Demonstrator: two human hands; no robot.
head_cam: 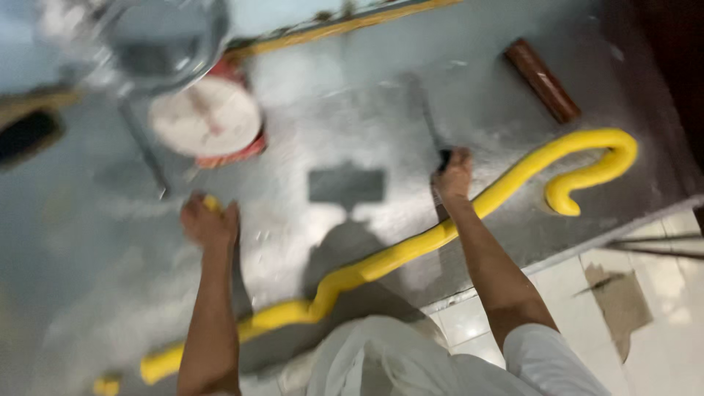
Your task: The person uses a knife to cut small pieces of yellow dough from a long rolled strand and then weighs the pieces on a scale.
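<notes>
A: On the grey metal tabletop a long yellow dough rope is laid out; it runs from the lower left, under the right forearm, to a hooked curl at the far right. Where are the hands placed?

B: The left hand is closed over a small yellow piece, pressed down on the tabletop well apart from the rope. The right hand is closed around a dark handle; the blade cannot be made out through the blur, only a dark streak beyond the hand.

A: How is the rope judged to handle?

B: It is judged soft and pliable, since it bends and curls without breaking. Some weight is suggested by its length, so sagging or stretching is to be expected if it is lifted at one point. It is better held from beneath at two spots or moved in short lengths. Stickiness cannot be told.

A: What else is seen?

B: A round scale with a white dial and red body is set behind the left hand, a metal bowl beyond it, and a brown rolling pin at the far right.
</notes>
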